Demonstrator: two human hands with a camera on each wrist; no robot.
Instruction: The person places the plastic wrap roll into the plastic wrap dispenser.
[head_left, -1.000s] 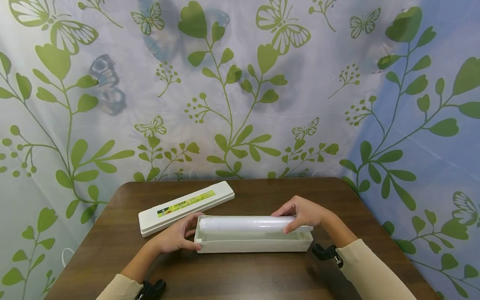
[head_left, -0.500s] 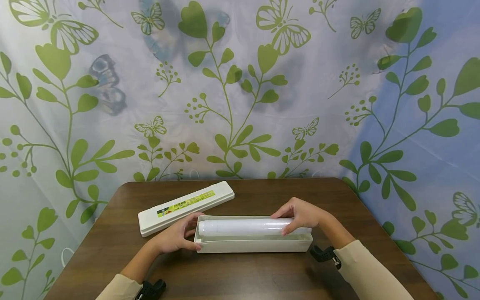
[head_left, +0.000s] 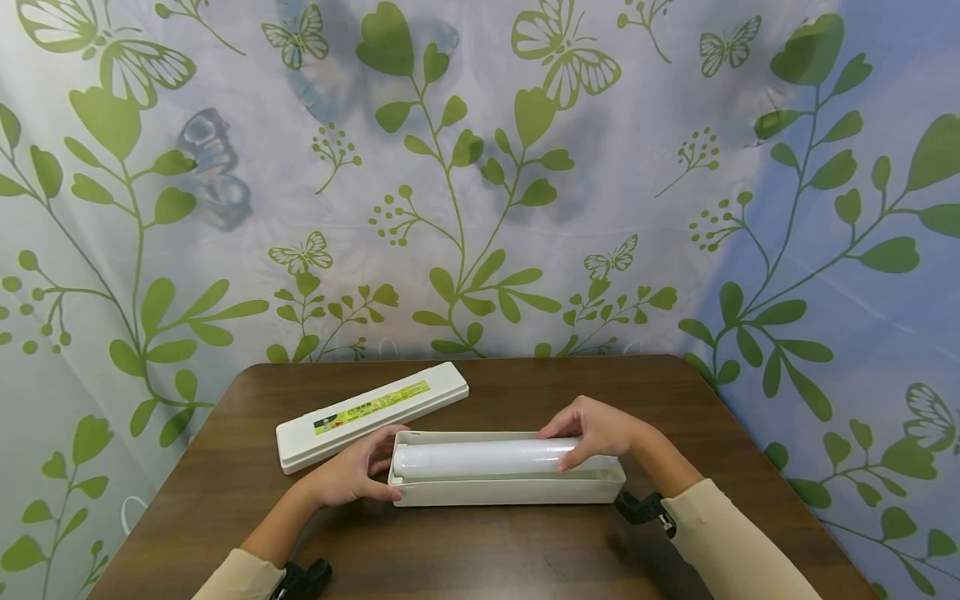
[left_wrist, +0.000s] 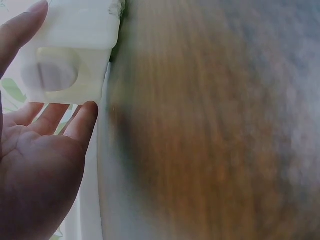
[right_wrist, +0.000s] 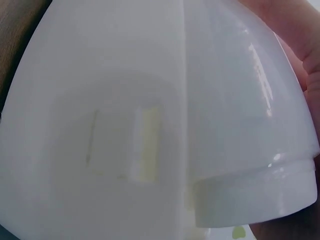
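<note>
A long white plastic box (head_left: 510, 493) stands lidless in the middle of the table. My left hand (head_left: 351, 477) holds its left end, thumb at the front corner and fingers behind. In the left wrist view, thumb and fingertips lie at opposite sides of the box's end face (left_wrist: 90, 75). A glossy white roll of plastic wrap (head_left: 480, 457) lies lengthwise within the box's opening. Its right part is gripped from above by my right hand (head_left: 603, 429), thumb in front. The right wrist view shows the roll's end (right_wrist: 255, 200) beside the box wall (right_wrist: 50, 150).
Behind and left of the box, its long white lid (head_left: 300, 454) with a yellow-green label lies slantwise on the brown wooden table (head_left: 480, 558). Past the table's far edge hangs a curtain (head_left: 480, 208) printed with leaves and butterflies.
My right hand and the roll have shifted slightly left and toward me, and the roll's right end sits lower in the box. The left hand, box and lid have stayed put.
</note>
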